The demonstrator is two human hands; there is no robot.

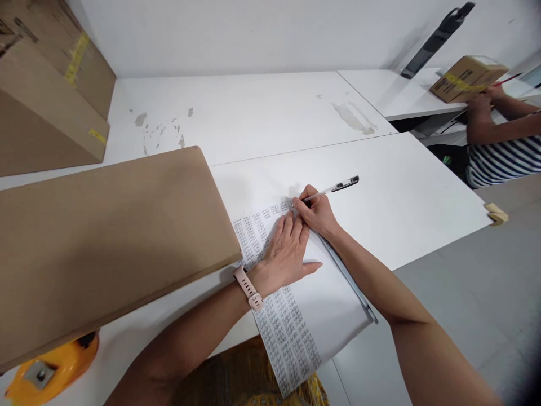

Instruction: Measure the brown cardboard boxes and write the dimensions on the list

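Note:
A white sheet of paper [333, 299] lies on the table and hangs over its front edge, with columns of small dark handwriting on its left part and along the top. Flat on the sheet rests my left hand [287, 251], fingers stretched and thumb apart; a pink watch [249, 288] is on that wrist. My right hand [316, 211] is closed around a pen [333, 187] with a clear barrel and black cap end. The pen's tip is at the top row of writing, largely hidden by the fingers. More sheets or a pad show under the paper's right edge.
A large cardboard box [114, 225] stands close left of the paper. More boxes [51, 96] are at the back left, and an orange tape measure [54, 366] at the lower left. Rightward, a person in a striped top [507, 160] works by a small box [469, 79] and a dark bottle [437, 40].

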